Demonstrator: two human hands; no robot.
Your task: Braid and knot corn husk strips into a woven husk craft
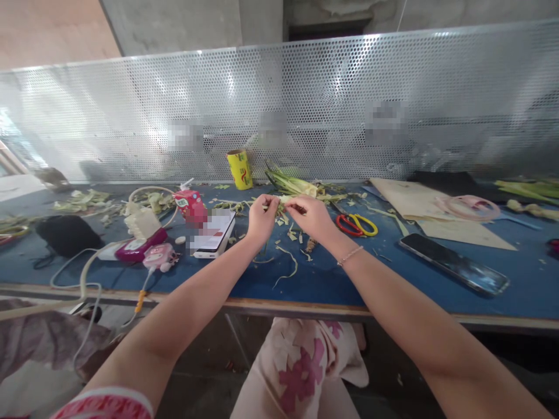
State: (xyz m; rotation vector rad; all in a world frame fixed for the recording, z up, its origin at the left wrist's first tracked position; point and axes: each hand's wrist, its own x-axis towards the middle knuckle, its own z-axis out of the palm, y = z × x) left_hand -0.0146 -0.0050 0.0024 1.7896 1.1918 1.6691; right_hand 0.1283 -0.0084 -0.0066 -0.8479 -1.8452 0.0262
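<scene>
- Near the centre of the frame, the pale green plant piece (282, 207) lies right at the grip, between the fingertips of the left hand (263, 216) and the right hand (309, 214); neither hand is clearly nearer to it
- Both hands look narrowed to a pinch on it, thumbs and fingers drawn in; how firmly each one has it I cannot tell, as the fingers cover most of it
- Its long axis is hidden for the same reason, so which way it points cannot be read
- Just above the hands in the frame lies a bunch of green stalks (289, 181), its long axis slanting from upper left down to lower right, the pale end nearer the right hand
- Below the fingertips, plant scraps (292, 235) lie scattered on the blue tabletop (325, 286), with a thin curled strip (292, 259) lower in the frame, between the two forearms
- Right of centre, the scissors (354, 226) lie just beside the right wrist, their red and yellow handles toward the lower right, apart from both hands
- Above the left hand, slightly left of centre, stands a yellow cylinder (240, 170), slightly tilted in the view
</scene>
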